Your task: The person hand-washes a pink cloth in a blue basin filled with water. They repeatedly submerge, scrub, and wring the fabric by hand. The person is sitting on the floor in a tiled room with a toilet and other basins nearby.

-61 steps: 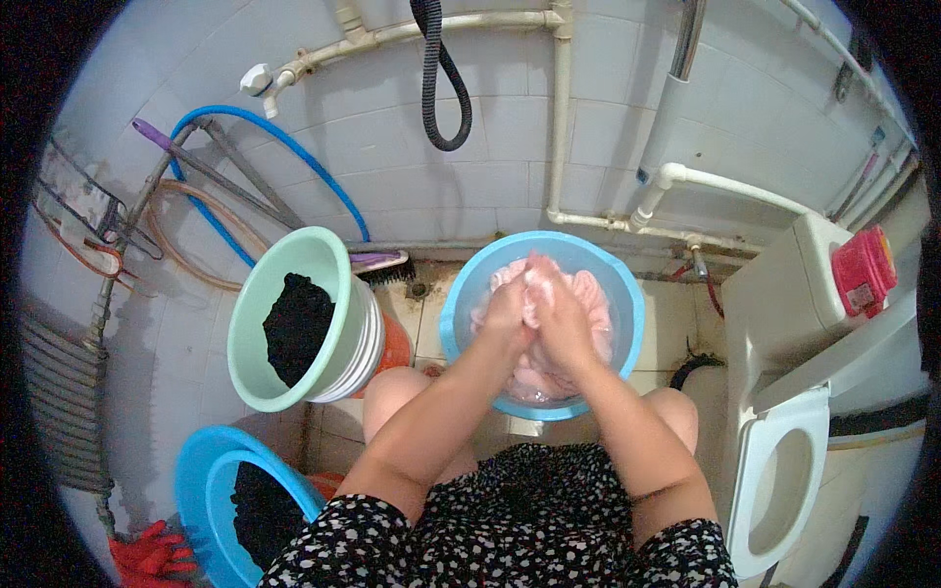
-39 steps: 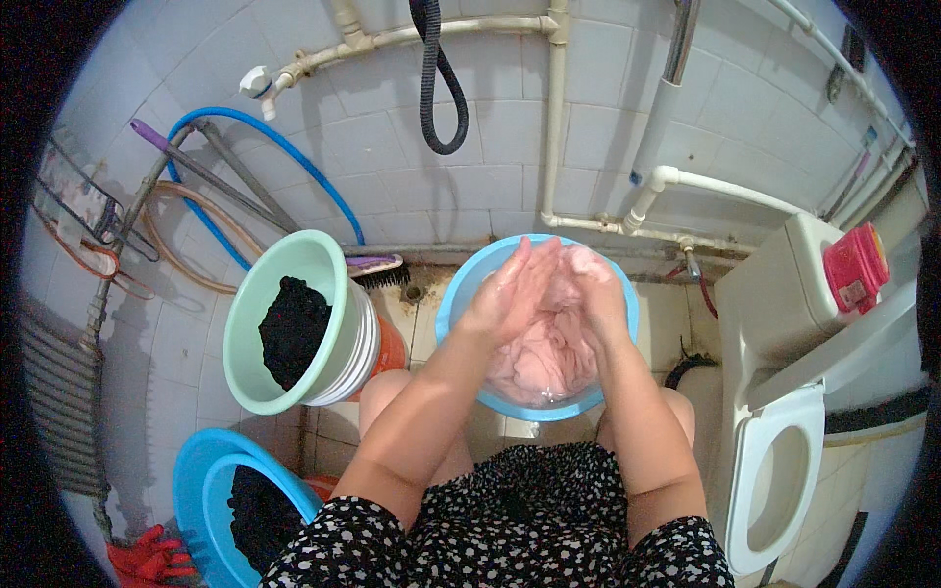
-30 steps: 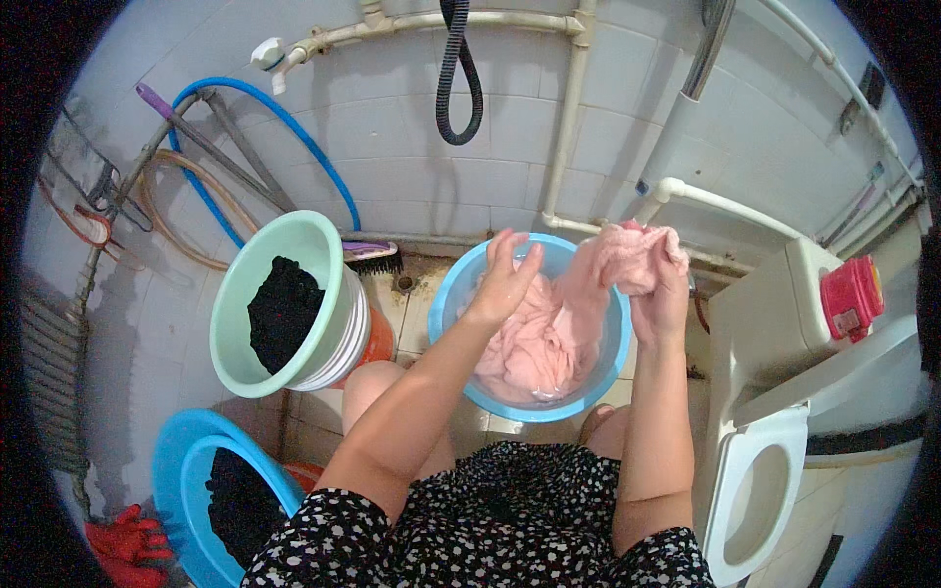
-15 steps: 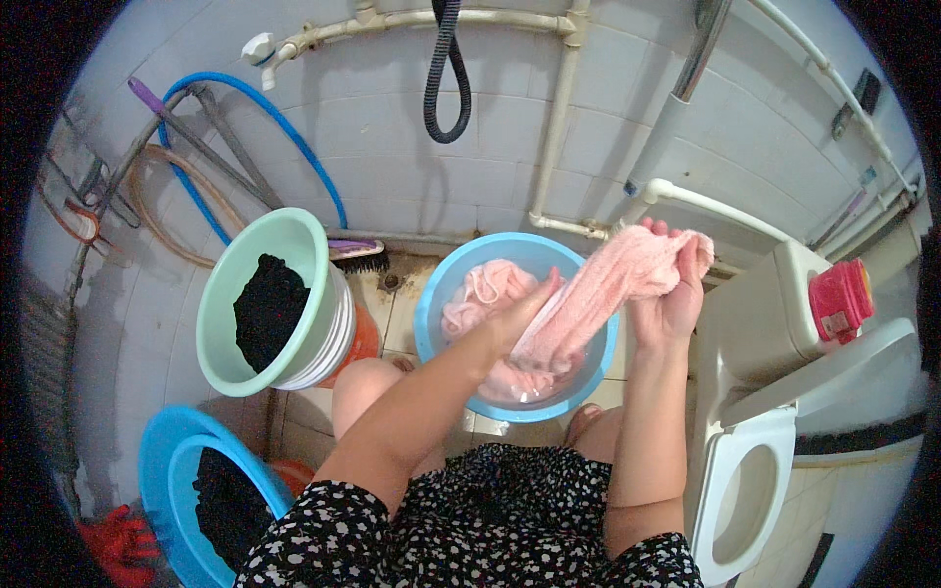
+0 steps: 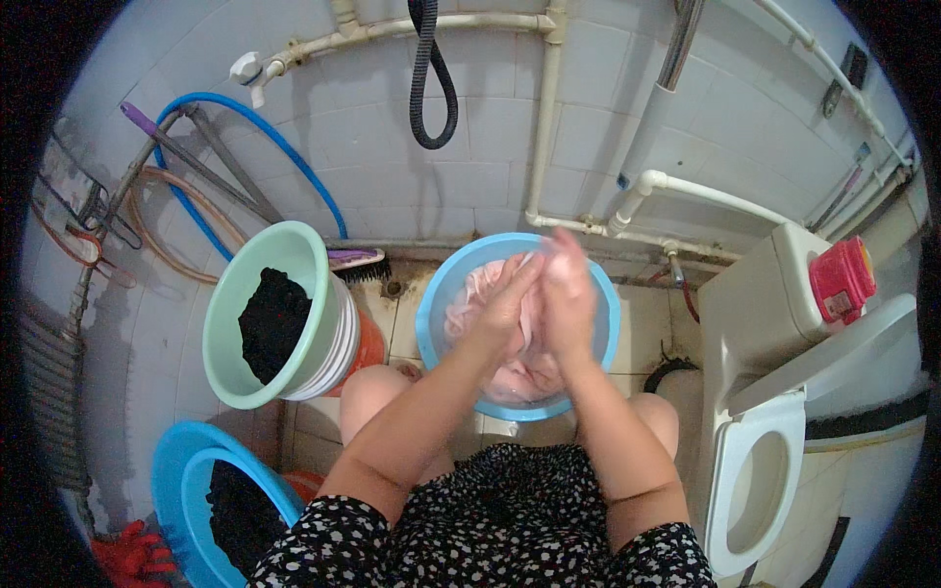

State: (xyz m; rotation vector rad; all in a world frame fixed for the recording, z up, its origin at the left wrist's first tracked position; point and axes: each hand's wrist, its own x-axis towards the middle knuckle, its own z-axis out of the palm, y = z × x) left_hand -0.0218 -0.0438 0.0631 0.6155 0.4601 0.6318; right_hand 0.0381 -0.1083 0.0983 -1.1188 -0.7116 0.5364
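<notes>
A light blue basin (image 5: 429,343) stands on the floor in front of me, holding wet pink fuzzy cloth (image 5: 524,380) in water. Over its middle, my left hand (image 5: 500,312) grips a bunched part of the cloth. My right hand (image 5: 569,309) presses against the same bunch from the other side, its fingers smeared by motion. Both palms face each other, with the cloth squeezed between them. Part of it is hidden behind my hands, while the rest lies in the basin.
Left of the basin, a pale green tub (image 5: 218,343) with black cloth (image 5: 274,328) rests on a white bucket (image 5: 328,358). Blue tubs (image 5: 176,470) with more black cloth stand nearer. A toilet (image 5: 720,490) is at right, a brush (image 5: 358,260) by the wall, a looped hose (image 5: 420,108) above.
My right hand has come down and left from the raised, stretched end of the pink cloth to meet my left hand. The cloth is now bunched between them over the basin.
</notes>
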